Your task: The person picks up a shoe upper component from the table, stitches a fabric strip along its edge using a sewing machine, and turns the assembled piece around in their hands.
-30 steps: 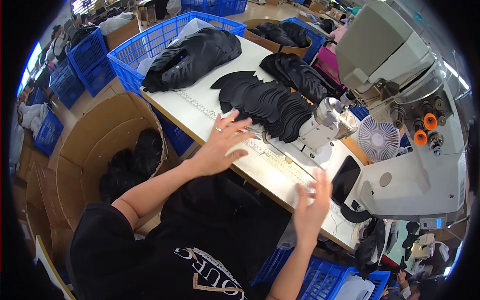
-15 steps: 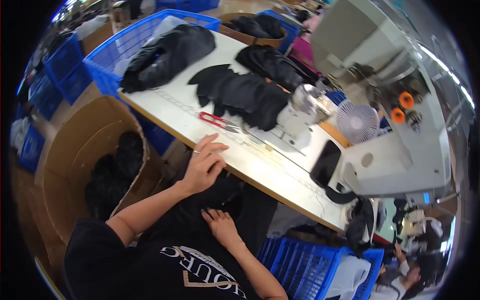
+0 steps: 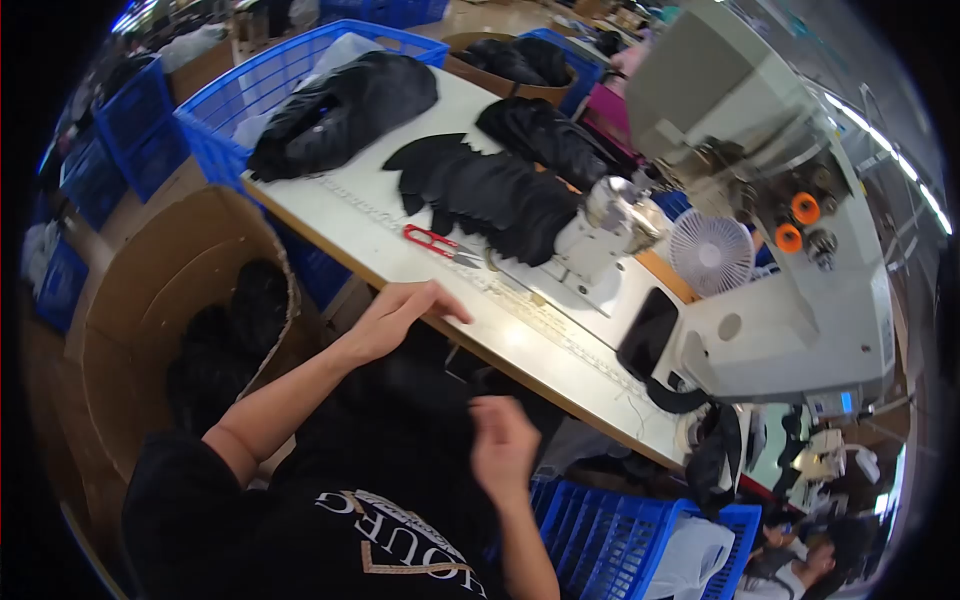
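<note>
My left hand (image 3: 408,304) rests at the table's front edge, its fingers stretched over the white top (image 3: 505,335) and holding nothing. My right hand (image 3: 503,440) is in front of my body, off the table; motion smears its fingers. Beyond my left hand lie red-handled thread snips (image 3: 437,243) with their blades toward the sewing machine (image 3: 770,330). A fanned stack of black fabric pieces (image 3: 490,195) is behind the snips, reaching up to the machine's needle area.
A black bundle (image 3: 345,110) lies at the table's left end, near a blue crate (image 3: 215,125). Below left stands a cardboard box (image 3: 150,300) with black material. A phone (image 3: 648,330) and small white fan (image 3: 710,250) are by the machine. Blue crates (image 3: 610,530) stand lower right.
My right hand has lifted from my lap and moved right. My left hand has turned over at the table edge, its fingers now pointing right. The table items stay put.
</note>
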A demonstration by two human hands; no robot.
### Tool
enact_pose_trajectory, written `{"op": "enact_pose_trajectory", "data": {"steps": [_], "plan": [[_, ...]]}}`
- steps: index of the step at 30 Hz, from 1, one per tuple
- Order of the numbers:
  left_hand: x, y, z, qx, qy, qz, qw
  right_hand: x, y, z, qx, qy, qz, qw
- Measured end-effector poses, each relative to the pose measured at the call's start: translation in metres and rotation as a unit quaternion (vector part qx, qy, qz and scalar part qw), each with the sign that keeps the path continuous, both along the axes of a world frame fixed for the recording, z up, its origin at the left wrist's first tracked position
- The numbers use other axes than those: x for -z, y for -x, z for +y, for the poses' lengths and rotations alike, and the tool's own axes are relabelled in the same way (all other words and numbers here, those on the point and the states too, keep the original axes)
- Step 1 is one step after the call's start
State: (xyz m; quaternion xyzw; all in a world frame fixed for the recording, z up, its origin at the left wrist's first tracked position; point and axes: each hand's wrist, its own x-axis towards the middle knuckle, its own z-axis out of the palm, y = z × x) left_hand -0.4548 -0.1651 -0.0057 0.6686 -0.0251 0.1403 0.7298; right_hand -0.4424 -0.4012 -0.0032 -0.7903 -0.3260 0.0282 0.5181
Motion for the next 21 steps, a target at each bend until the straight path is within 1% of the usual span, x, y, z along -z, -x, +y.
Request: {"op": "enact_pose_trajectory", "data": {"steps": [1,2,3,4,6,9,12,13,16,19,21], "plan": [[0.001,-0.002,-0.001,0.037,0.028,0.033,0.998,-0.01,-0.008,-0.007,0.091,-0.033,-0.002,0.995],[-0.001,-0.006,-0.002,0.075,0.056,0.063,0.994,-0.027,-0.013,-0.008,0.176,-0.099,0.031,0.979],[-0.013,-0.006,-0.011,0.089,0.093,0.115,0.985,-0.022,-0.028,-0.022,0.208,-0.111,0.049,0.971],[-0.025,-0.005,-0.019,0.112,0.114,0.134,0.978,-0.018,-0.037,-0.031,0.195,-0.205,0.101,0.954],[-0.033,-0.003,-0.035,0.153,0.197,0.079,0.965,-0.033,-0.036,-0.035,0.206,-0.252,0.14,0.935],[-0.043,-0.009,-0.049,0.16,0.205,0.03,0.965,-0.032,-0.032,-0.035,0.22,-0.268,0.135,0.928],[-0.043,-0.015,-0.049,0.117,0.1,-0.028,0.988,-0.028,-0.03,-0.036,0.235,-0.243,0.076,0.938],[-0.047,-0.013,-0.048,0.121,0.117,-0.01,0.986,-0.03,-0.029,-0.036,0.235,-0.254,0.088,0.934],[-0.046,-0.014,-0.048,0.116,0.126,0.005,0.985,-0.038,-0.029,-0.033,0.235,-0.238,0.056,0.941],[-0.046,-0.011,-0.05,0.102,0.106,0.008,0.989,-0.051,-0.027,-0.031,0.2,-0.212,0.062,0.954],[-0.049,-0.01,-0.051,0.103,0.095,0.008,0.99,-0.052,-0.031,-0.025,0.178,-0.215,0.032,0.96]]}}
